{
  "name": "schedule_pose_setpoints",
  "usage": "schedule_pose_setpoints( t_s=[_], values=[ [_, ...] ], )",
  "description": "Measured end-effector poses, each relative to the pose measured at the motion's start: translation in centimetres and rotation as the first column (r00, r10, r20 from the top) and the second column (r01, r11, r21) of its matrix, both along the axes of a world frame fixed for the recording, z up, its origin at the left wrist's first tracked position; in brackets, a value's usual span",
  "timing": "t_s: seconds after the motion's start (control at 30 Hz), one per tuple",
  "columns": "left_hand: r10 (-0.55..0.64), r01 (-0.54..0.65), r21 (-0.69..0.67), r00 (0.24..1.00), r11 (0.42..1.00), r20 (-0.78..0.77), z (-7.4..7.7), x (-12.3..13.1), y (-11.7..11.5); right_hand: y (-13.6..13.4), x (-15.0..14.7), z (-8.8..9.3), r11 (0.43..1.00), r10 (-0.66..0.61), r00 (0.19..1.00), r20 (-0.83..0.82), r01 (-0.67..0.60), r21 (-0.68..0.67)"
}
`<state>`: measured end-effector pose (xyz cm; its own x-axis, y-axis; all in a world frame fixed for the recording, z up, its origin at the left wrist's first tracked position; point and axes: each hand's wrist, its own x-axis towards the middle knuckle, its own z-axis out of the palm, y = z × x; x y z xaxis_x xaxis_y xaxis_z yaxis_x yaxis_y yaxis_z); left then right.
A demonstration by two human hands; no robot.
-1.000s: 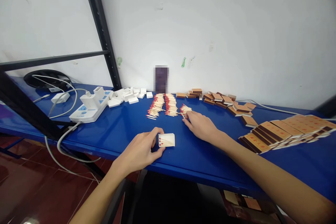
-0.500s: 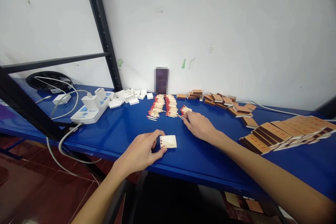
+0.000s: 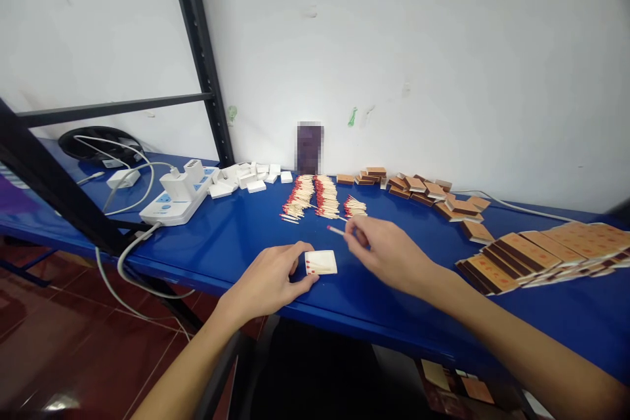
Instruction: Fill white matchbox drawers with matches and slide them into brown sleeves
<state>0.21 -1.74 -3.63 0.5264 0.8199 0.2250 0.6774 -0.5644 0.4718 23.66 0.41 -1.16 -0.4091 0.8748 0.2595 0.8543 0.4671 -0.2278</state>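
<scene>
Between thumb and fingers, my left hand [image 3: 275,277] grips a small white matchbox tray [image 3: 322,256] near the table's front edge. Several red-headed matches lie in that tray, their heads toward my left hand. My right hand [image 3: 381,246] is closed in a pinch on a single match [image 3: 336,230], just above and right of the tray, with the red head pointing left. Beyond it lies a small pile of matches [image 3: 355,207]. Two long rows of matches, a left row [image 3: 299,198] and a right row [image 3: 325,197], stretch back toward the wall.
White empty trays [image 3: 239,178] lie at the back left, beside a power strip [image 3: 172,207] with cables. Brown matchbox sleeves [image 3: 418,190] are scattered at the back right; flattened stacked sleeves [image 3: 541,251] lie at right. A black shelf post [image 3: 201,46] rises at left.
My right hand has come back from the small match pile toward the tray, carrying one match. My left hand keeps its hold on the tray. The view has shifted slightly.
</scene>
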Motion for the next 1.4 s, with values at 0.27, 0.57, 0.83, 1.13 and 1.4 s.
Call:
schedule_pose_setpoints(
  t_s=[0.27,0.57,0.83,1.13,1.4],
  values=[
    [-0.002,0.002,-0.005,1.0,1.0,0.004,0.2,0.1,-0.1,1.9,0.2,-0.7,0.997,-0.071,0.996,0.06,0.071,-0.004],
    [0.001,-0.001,-0.008,1.0,1.0,0.013,0.4,0.0,-0.4,6.5,0.8,-2.8,0.989,-0.129,0.947,0.293,0.144,-0.029],
    [0.049,-0.05,0.025,0.999,0.998,0.014,-0.1,0.2,-0.2,1.0,-0.8,0.9,0.959,-0.269,0.892,0.362,0.281,0.02],
    [0.124,-0.126,0.097,0.992,0.987,0.032,-0.4,0.0,0.2,3.3,-5.1,1.3,0.996,0.067,0.978,0.198,-0.055,-0.066],
    [0.102,-0.102,0.1,0.995,0.99,0.004,-0.5,-0.3,0.2,8.5,-8.7,-0.5,0.973,0.203,0.947,0.248,-0.166,-0.16]
  ],
)
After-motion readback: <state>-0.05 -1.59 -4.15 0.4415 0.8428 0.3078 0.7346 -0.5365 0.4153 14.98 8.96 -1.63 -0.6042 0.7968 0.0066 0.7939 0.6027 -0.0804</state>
